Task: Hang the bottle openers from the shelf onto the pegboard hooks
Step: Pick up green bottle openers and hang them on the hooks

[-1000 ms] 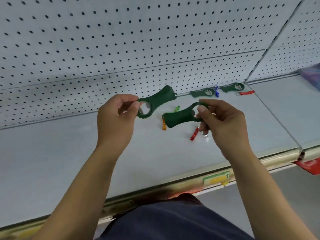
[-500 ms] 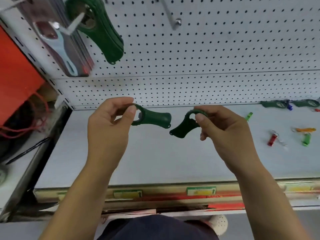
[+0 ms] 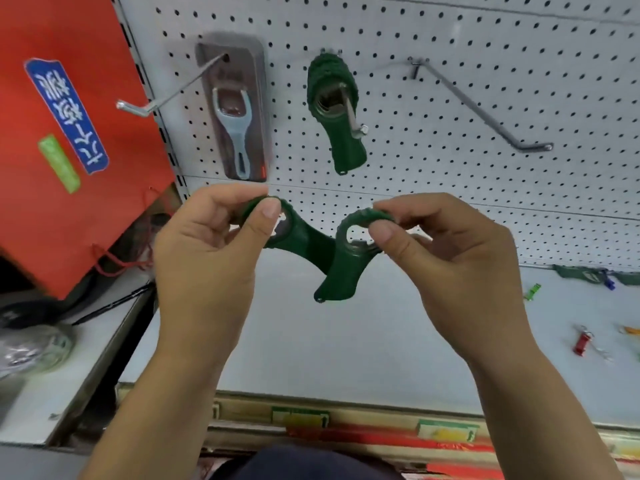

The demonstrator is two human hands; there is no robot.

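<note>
**Two openers in hand, and the hooks are now in front of me**

Closest in, my left hand (image 3: 207,261) pinches the ring end of one green bottle opener (image 3: 304,239) between thumb and fingers, its handle pointing right. My right hand (image 3: 457,258) pinches the ring of the second green opener (image 3: 343,271), handle hanging down. The two handles cross just between my hands, and I can't tell whether they touch.

A second ago I held this same pair low over the right part of the shelf, with only bare pegboard behind. Now I've swung left and lifted them, and hooks fill the top of my view. I judge that the pickup is finished and the hanging is about to start.

Below the openers, the shelf (image 3: 346,341) runs off to the right. More green openers (image 3: 585,273) lie at its back edge, well apart from my hands, with a small red keyring (image 3: 581,342) nearer the front, so there is more to fetch.

Farther off, on the pegboard (image 3: 450,81), a bunch of hung green openers (image 3: 341,140) sits on a hook straight above my pair. That looks like the natural target. An empty hook (image 3: 485,112) juts out to its right, and a packaged grey opener (image 3: 235,109) hangs to its left. Both rings must rise and face a hook tip.
</note>
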